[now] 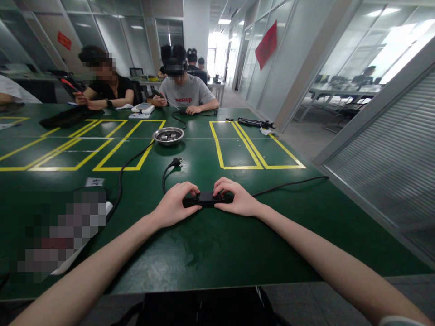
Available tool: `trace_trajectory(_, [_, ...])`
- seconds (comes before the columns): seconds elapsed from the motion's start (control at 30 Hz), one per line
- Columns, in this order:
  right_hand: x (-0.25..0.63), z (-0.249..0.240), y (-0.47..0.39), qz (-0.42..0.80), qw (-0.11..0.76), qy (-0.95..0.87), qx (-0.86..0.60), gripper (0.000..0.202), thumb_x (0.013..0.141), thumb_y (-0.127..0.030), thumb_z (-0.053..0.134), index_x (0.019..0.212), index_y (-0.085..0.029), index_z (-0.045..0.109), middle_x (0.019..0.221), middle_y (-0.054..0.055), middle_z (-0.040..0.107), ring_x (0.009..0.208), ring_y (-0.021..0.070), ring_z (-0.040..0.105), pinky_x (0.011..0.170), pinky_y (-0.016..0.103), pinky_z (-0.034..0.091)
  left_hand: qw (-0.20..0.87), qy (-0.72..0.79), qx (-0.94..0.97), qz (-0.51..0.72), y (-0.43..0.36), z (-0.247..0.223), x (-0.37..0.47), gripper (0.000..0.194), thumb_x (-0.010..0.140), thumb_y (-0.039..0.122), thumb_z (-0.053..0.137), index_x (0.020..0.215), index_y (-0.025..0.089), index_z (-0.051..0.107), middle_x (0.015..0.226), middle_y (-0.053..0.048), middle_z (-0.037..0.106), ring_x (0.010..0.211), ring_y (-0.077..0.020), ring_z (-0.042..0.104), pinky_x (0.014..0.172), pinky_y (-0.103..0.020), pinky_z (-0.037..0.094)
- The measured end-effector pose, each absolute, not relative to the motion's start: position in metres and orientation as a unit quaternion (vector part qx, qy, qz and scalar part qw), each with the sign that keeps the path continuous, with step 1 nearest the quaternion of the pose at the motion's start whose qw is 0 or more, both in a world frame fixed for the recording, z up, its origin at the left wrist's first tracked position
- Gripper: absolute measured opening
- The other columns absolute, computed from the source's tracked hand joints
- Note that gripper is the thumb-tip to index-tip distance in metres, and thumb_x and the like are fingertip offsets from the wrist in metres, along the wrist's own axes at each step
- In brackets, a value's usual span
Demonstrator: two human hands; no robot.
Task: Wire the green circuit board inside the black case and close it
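A dark, bar-shaped black device [205, 198] lies across the green table in front of me; its exact kind does not show. My left hand [176, 203] grips its left end between thumb and fingers. The right end is held the same way by my right hand [237, 197], whose fingertips rest on its top. Behind my left hand, a short black cord rises to a power plug [176, 163] lying on the table. From beside my right hand another black cable [292, 183] runs off to the right. Both hands partly cover the device.
A metal bowl [168, 136] with small metal parts stands beyond the plug. Yellow tape [241, 167] marks rectangles on the green table [217, 253]. A black tripod-like object [253, 122] lies far right. A long cable [120, 181] runs along the left. Co-workers sit across the table.
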State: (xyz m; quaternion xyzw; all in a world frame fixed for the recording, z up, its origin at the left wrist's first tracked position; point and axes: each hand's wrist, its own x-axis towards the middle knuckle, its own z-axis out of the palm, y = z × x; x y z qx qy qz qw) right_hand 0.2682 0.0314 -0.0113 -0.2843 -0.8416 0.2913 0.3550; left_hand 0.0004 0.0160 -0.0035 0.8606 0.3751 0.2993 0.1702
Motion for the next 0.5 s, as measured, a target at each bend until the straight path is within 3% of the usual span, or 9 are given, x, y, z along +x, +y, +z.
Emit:
trace_trajectory(0.13, [0.2691,-0.0134,0.0326,0.265,0.345,-0.857,-0.274,0.019,0.082,-0.021,0.076,0.097,-0.02,0.066,0.107,0.006,0.062,0.094,0.0196,0.064,0.087,0.037,0.055,0.172,0.354,0.869,0.301,0.0155,-0.0023,0.0019,0.022,0.085,0.023,0.074,0.105,0.021,0.065,0.106,-0.006,0.071,0.099,-0.0233,0.069,0.09,-0.037,0.055])
trace_trajectory(0.27, [0.2684,-0.0167,0.0326,0.225,0.325,-0.878,-0.269,0.035,0.08,-0.023,0.079,0.113,-0.022,0.066,0.116,0.008,0.062,0.103,0.0224,0.066,0.09,0.037,0.056,0.173,0.349,0.869,0.305,0.0181,-0.0013,0.0013,0.014,0.091,0.027,0.07,0.104,0.021,0.069,0.104,-0.006,0.072,0.094,-0.0216,0.069,0.09,-0.037,0.056])
trace_trajectory(0.37, [0.2674,-0.0176,0.0316,0.176,0.312,-0.889,-0.285,0.032,0.087,-0.024,0.074,0.118,-0.023,0.066,0.116,0.008,0.065,0.1,0.0223,0.068,0.087,0.035,0.057,0.156,0.357,0.871,0.299,0.02,-0.002,0.0004,0.015,0.096,0.031,0.065,0.106,0.022,0.069,0.102,-0.005,0.073,0.092,-0.0215,0.07,0.09,-0.038,0.055])
trace_trajectory(0.5, [0.2666,-0.0175,0.0299,0.103,0.309,-0.899,-0.291,0.026,0.096,-0.029,0.066,0.121,-0.021,0.067,0.106,0.009,0.07,0.09,0.022,0.071,0.079,0.033,0.057,0.13,0.35,0.877,0.301,0.0204,-0.0043,0.0005,0.024,0.094,0.034,0.069,0.115,0.022,0.068,0.111,-0.007,0.074,0.104,-0.0246,0.069,0.094,-0.039,0.054])
